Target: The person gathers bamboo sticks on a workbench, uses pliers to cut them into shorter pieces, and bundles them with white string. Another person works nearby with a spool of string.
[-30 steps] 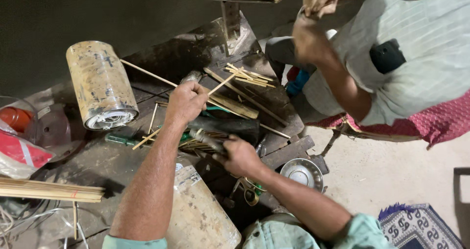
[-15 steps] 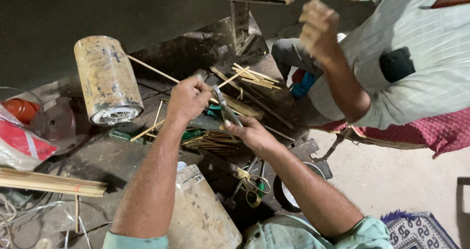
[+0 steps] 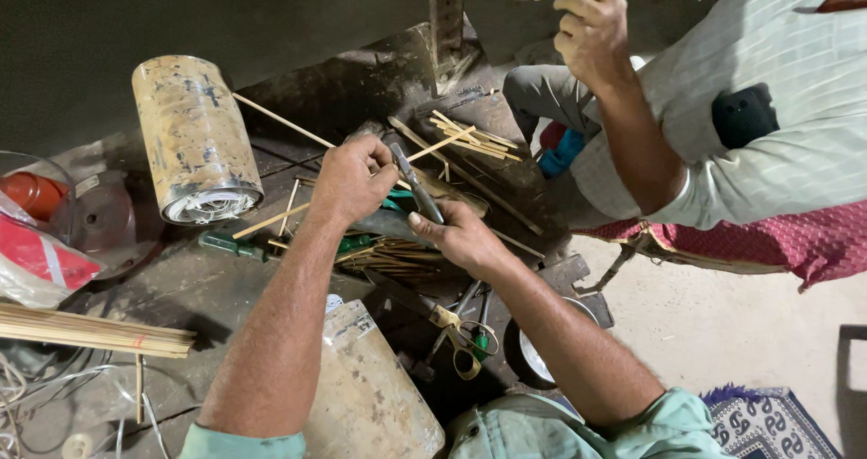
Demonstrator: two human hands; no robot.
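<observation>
1. I see a dark blade at centre, gripped in my right hand, slanting toward 11 o'clock
2. My left hand is clenched on a thin bamboo stick beside it
3. Loose bamboo sticks lie below on the tabletop
4. A scuffed cylinder lies at 10 o'clock, scissors at 5 o'clock

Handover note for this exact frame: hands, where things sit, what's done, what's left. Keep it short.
Left hand: closed on a thin bamboo stick, holding it against the workbench.
Right hand: grips a dark-handled knife, blade end at the stick by the left hand.
Nearby: pile of split sticks under the hands, bundle of long sticks at left, worn cylinder behind, scissors near the body.
Done: some sticks already split. Left: the stick in hand is not cut through. A second person's hand works at right.
</observation>
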